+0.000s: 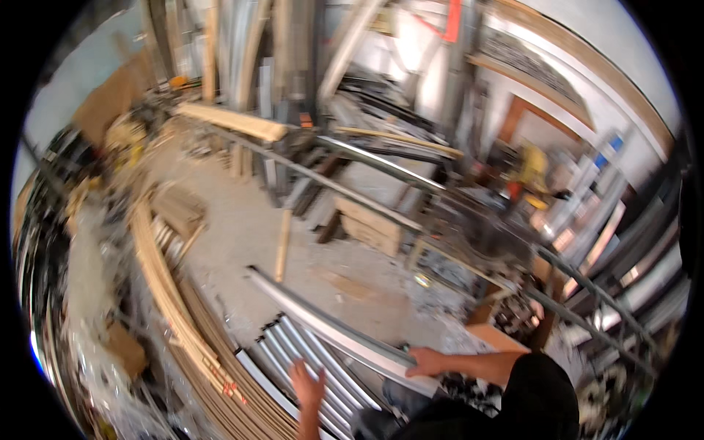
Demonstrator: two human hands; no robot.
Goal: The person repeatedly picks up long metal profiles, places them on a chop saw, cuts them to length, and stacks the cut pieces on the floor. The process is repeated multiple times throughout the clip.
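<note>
A long white and dark-grey profile bar (330, 325) slants from the middle of the floor toward my body. My right hand (425, 362) is closed around its near end. My left hand (306, 384) has its fingers apart and holds nothing. It hovers over or beside several silver metal tubes (323, 359) lying side by side on the floor; blur hides whether it touches them. The tubes' near ends run out of sight below my arms.
Long wooden strips (165, 275) lie on the left, next to crumpled clear plastic sheeting (92, 286). Ahead stands a metal rack (345, 192) with a light wooden board (231, 121) on it. A yellow power tool (534, 167) sits on the right-hand bench. Upright lengths lean against the far wall.
</note>
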